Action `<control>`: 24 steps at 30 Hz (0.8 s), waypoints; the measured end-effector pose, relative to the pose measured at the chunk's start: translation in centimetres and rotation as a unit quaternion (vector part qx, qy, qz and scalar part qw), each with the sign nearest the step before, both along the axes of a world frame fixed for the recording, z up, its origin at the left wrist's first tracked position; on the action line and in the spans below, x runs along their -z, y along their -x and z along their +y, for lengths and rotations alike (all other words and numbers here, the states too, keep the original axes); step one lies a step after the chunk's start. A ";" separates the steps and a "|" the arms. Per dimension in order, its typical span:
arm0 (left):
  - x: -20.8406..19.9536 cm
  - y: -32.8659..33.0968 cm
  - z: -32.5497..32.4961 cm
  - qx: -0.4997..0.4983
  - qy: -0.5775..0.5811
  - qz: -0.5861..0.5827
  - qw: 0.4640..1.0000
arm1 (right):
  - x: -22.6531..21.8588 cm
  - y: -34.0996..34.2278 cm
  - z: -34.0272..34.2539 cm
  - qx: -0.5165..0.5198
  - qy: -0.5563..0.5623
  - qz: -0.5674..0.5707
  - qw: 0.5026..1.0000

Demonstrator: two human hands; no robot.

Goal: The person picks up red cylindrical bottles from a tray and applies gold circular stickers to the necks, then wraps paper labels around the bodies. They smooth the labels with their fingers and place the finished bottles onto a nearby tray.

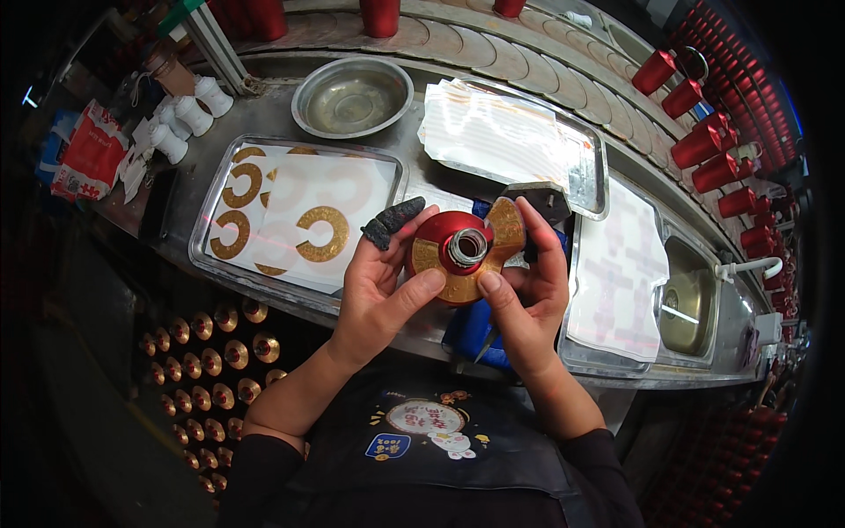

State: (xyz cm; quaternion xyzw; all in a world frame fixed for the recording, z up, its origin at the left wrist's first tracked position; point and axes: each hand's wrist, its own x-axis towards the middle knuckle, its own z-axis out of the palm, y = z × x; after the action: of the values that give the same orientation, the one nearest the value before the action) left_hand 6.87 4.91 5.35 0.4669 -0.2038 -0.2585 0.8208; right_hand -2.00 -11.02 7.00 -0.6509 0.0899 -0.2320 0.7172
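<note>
Between my hands is a red, rounded bottle, its threaded metal neck (468,247) facing up and its red shoulder (436,231) showing. A gold C-shaped decal (459,289) lies around the neck, and its right end (507,222) stands up off the shoulder. My left hand (374,286) grips the bottle's left side, thumb on the gold band. A dark, rough piece (392,224), perhaps a sponge or finger cover, is at its fingertips. My right hand (532,304) pinches the decal, thumb near the neck, fingers behind the raised end. The bottle's lower body is hidden.
A metal tray (195,233) holds sheets with gold C-shaped decals (323,234). Behind it stands a metal bowl (304,113). Stacked sheets (493,132) lie ahead, another sheet (616,282) right, beside a sink (689,312). Red bottles (380,16) stand on a conveyor; gold-topped ones (202,326) lower left.
</note>
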 end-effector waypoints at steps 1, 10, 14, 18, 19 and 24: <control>0.0 0.0 0.0 0.001 -0.001 -0.001 1.000 | 0.0 0.0 0.0 0.003 -0.001 0.000 1.000; 0.0 -0.2 0.0 0.004 -0.006 -0.001 1.000 | -0.3 -0.3 0.1 0.000 0.035 -0.002 0.999; 0.4 -0.1 0.2 -0.017 -0.009 -0.010 1.000 | -0.1 -0.4 0.1 0.022 0.052 0.002 0.998; 0.6 0.8 1.1 -0.111 -0.076 -0.293 0.947 | -0.1 -0.4 0.0 0.016 0.070 0.027 0.997; 0.7 1.4 1.2 -0.107 -0.080 -0.291 0.947 | -0.2 -0.3 -0.1 0.017 0.071 0.021 0.997; 1.8 1.0 0.3 -0.166 -0.089 -0.304 0.934 | -0.5 -0.2 -0.4 0.004 0.112 0.044 0.993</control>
State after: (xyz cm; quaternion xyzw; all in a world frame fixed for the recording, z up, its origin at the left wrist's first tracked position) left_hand 5.87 5.20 3.52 0.6217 -0.3397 0.0184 0.7055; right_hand -1.79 -11.42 7.50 -0.7364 0.0978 -0.2147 0.6341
